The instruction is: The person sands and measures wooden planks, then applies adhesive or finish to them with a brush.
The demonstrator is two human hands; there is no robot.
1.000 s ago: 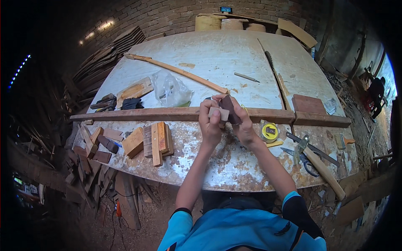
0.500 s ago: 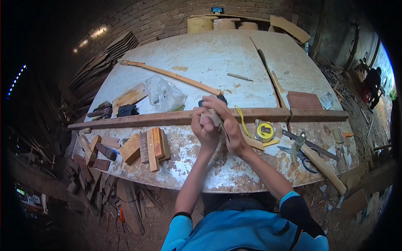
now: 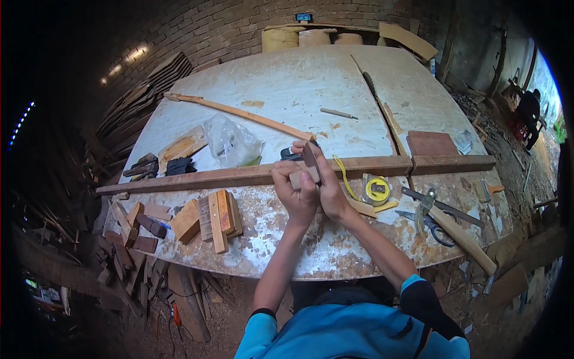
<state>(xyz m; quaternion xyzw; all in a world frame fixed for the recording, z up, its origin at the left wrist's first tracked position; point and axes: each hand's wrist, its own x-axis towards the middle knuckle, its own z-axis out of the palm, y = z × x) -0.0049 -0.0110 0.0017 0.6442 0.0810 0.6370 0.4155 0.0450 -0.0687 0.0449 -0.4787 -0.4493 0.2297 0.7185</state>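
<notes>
Both my hands meet above the front middle of the workbench. My left hand [image 3: 297, 200] is closed around a small beige-grey piece [image 3: 298, 179], its thumb pressed on it. Against that piece stands a thin brown flat piece [image 3: 311, 160], like folded sandpaper, held upright by my right hand [image 3: 335, 194]. My right fingers lie along its far side, partly hidden behind it. Just beyond the hands a long reddish-brown wooden beam [image 3: 239, 176] crosses the bench. A dark object [image 3: 291, 154] lies behind my left fingers, partly covered.
Right of my hands are a yellow tape measure [image 3: 376, 188], a hammer [image 3: 463, 239], scissors [image 3: 441, 234] and a brush [image 3: 489, 189]. Wood blocks [image 3: 218, 218] stand to the left. Beyond the beam lie a plastic bag [image 3: 232, 142], a long wooden stick [image 3: 251, 111] and a pen-like tool [image 3: 339, 113].
My right hand has shifted and its fingers have opened out, so the brown piece now shows upright against the beige-grey one. The view has tilted slightly.
</notes>
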